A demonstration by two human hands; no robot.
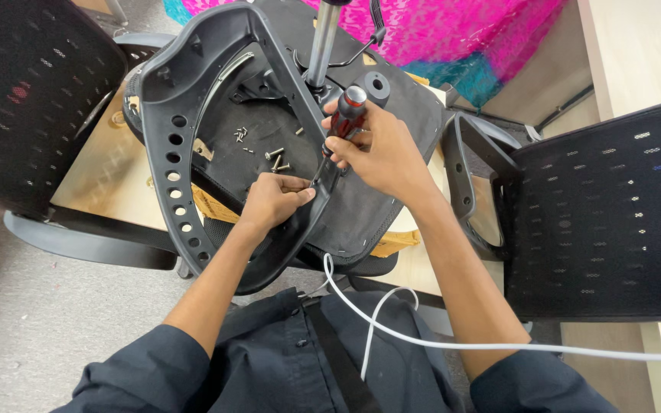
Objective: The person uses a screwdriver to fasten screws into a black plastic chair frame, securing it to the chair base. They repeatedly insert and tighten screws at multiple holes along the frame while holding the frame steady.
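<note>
An office chair seat (380,180) lies upside down in front of me, with its black fabric underside up and a dark grey plastic frame (171,115) around it. My right hand (380,153) is shut on a screwdriver (343,122) with a red and black handle, its tip angled down to the frame's edge. My left hand (269,200) pinches something small at the screwdriver's tip; what it is stays hidden by the fingers. Several loose screws (273,157) lie on the fabric just beyond my left hand. The chrome gas cylinder (321,42) rises behind.
Black mesh chair backs stand at the left (28,99) and right (606,214). A grey armrest (464,164) sits right of the seat. A white cable (453,344) crosses my lap. Pink and teal cloth (468,30) lies at the top, on a wooden surface (105,172).
</note>
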